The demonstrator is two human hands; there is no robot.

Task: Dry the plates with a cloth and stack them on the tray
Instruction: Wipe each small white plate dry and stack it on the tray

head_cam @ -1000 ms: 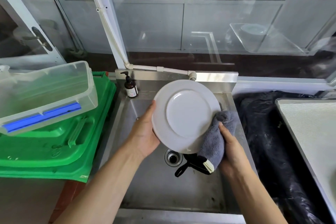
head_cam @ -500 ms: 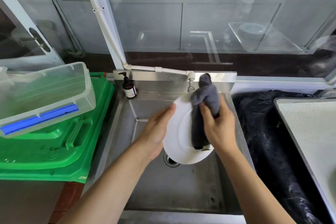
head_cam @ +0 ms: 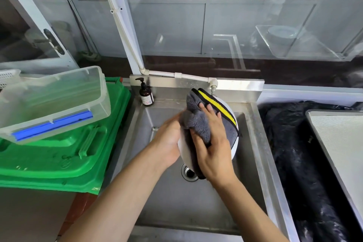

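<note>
Here the right hand [head_cam: 213, 149] presses a grey cloth [head_cam: 198, 122] on the white plate [head_cam: 234, 143], fingers curled round it; the left hand [head_cam: 169, 141] grips the plate's edge above the sink [head_cam: 196, 202]. A wet rim could slip and fall in. Further left, the clear box [head_cam: 59, 100] on green trays [head_cam: 59, 159] looks empty.

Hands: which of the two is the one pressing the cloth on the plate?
The right hand: it presses the grey cloth against the white plate. The left hand only holds the plate's edge, over the sink.
</note>
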